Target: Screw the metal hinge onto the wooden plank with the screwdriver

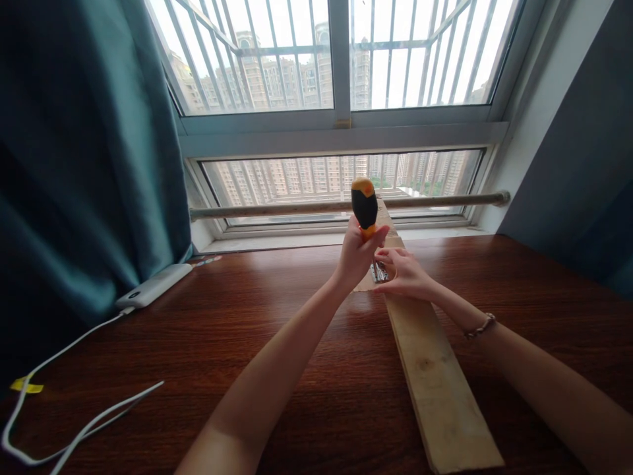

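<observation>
My left hand (357, 254) is closed around the lower handle of a yellow and black screwdriver (364, 204), held upright with its butt end raised. Its shaft points down at a shiny metal piece (380, 272), perhaps a hinge or bracket, on a long wooden board (435, 369). Beside that metal, my right hand (403, 272) rests on the board, thumb and fingers apart around the piece's right side. Whether the fingertips press on the metal is hard to see. A flat piece of cardboard or thin wood (364, 284) shows under the metal at the left.
The board lies lengthwise on a dark brown table (277, 316). At the left sit a white power bank (154, 285), a white cable (74, 353) and a yellow tag (27, 386). A horizontal rail (277, 210) runs before the barred window; a teal curtain (89, 145) hangs left.
</observation>
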{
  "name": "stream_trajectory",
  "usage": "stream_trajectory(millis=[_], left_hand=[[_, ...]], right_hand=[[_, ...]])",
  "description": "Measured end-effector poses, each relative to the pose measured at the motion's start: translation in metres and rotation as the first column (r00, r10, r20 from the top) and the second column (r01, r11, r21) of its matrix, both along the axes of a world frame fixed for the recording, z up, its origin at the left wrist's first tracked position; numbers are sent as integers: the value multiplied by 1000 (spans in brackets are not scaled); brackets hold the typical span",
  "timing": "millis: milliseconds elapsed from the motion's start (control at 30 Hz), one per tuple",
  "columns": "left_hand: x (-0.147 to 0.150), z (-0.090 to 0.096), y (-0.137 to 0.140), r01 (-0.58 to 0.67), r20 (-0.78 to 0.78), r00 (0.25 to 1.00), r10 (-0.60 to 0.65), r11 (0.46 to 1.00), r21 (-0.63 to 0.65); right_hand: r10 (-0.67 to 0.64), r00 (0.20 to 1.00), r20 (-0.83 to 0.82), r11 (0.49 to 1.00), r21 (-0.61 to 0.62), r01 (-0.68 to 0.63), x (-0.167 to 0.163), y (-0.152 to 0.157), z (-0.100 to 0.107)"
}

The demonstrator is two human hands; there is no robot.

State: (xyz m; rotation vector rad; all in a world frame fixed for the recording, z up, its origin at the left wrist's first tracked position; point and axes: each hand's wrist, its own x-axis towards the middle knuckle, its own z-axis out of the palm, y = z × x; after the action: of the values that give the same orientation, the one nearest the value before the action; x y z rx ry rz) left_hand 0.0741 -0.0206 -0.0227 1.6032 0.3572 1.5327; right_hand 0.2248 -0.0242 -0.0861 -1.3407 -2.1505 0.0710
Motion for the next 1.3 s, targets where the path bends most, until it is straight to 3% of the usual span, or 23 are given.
stream_trajectory(millis=[133,300,533,700,933,1167,1300], left_hand=[[-3,-2,4,2,46,999,-1,1000,-25],[-13,1,9,-19,-74,997,20,1000,15],[-14,3,9,188,-139,975,-175,978,91],[-6,-2,7,246,-32,969,-246,969,-17],[1,-5,-1,249,44,968,-245,957,-146],[-9,-3,9,53,-92,994,-53,999,-9],[-15,-1,14,69,-128,990,-60,995,70]], right_hand=[[0,1000,10,1000,-7,0,0,0,0],[-13,1000,-4,1000,-18,12,0,0,-1],[-20,1000,-6,1000,-13,20,-1,0,-1],[6,1000,4,1000,-9,-6,0,0,0],[-14,1000,23,1000,-18,14,0,1,0],[-16,1000,7,1000,-22,16,-1,-1,0],[-19,1000,4,1000,-14,19,-1,0,-1]])
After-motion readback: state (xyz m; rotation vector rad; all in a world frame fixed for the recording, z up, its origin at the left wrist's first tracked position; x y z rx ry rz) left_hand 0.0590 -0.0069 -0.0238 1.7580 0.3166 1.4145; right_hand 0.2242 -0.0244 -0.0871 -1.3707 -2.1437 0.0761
